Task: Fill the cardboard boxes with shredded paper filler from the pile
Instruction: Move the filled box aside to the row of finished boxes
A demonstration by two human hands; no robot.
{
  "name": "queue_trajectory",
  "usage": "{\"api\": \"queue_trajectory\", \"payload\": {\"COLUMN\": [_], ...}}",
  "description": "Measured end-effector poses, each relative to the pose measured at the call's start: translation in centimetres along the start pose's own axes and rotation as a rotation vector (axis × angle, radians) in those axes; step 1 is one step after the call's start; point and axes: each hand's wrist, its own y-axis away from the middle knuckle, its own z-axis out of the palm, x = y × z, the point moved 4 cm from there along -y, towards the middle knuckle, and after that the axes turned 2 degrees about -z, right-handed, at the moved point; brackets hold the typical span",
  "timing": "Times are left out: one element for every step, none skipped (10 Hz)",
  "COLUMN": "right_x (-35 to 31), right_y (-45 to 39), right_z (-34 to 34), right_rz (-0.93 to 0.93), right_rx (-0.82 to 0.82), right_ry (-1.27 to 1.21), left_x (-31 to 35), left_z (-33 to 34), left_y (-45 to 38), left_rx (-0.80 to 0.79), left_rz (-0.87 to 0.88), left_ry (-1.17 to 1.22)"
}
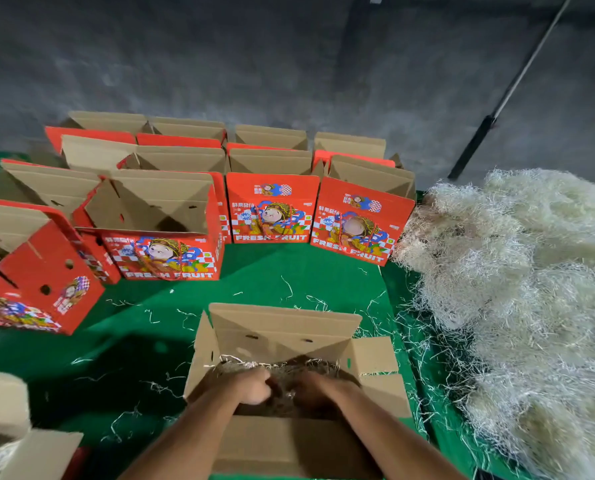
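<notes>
- Hands sit together inside the open brown cardboard box (285,341) at 6 o'clock on the green floor mat (254,271).
- Left hand (254,388) has its grip clenched into the dark shredded paper filler (282,370) under it.
- Right hand (309,389) is buried in the same filler; its grip I cannot tell.
- Pale shredded paper pile (531,271) lies at 3 o'clock, apart from both hands.
- Red printed fruit boxes (271,206) stand open at 12 o'clock.

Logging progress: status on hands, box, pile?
Both hands, left hand and right hand, down in open box, pressing filler. Pile right. Nothing blocking.
</notes>
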Motion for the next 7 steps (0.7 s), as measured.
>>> {"api": "queue_trajectory", "payload": {"right_x": [1.2,0.7,0.0,1.3,1.2,0.2,1.4], "right_y": [-1.0,-0.7,-0.9,-1.2,-0.3,-0.1,0.2], "right_z": [-0.2,-0.8,-0.9,0.1,-0.7,-1.2,-0.3], "right_rz": [0.125,0.167,0.15,0.161,0.196,0.13,0.149], "right_rx": [0.034,0.113,0.195,0.197,0.248,0.327,0.27], "right_ry": [-0.003,-0.007,-0.11,-0.106,-0.056,-0.065,-0.048], "left_x": [-1.4,-2.1,-1.9,-2.4,-2.2,-1.6,-1.4], "left_z": [0.0,-1.4,-2.3,-1.3,-1.0,-1.6,-1.3], "left_y": [-1.1,-1.1,-1.3,-1.0,-0.9,-0.9,-0.3], "left_rx": [0.015,0.09,0.204,0.18,0.187,0.235,0.169], "left_rz": [-0.039,-0.08,-0.079,-0.183,-0.191,-0.176,-0.214], "left_ry": [-0.03,-0.072,-0.046,-0.171,-0.162,-0.148,-0.254]}}
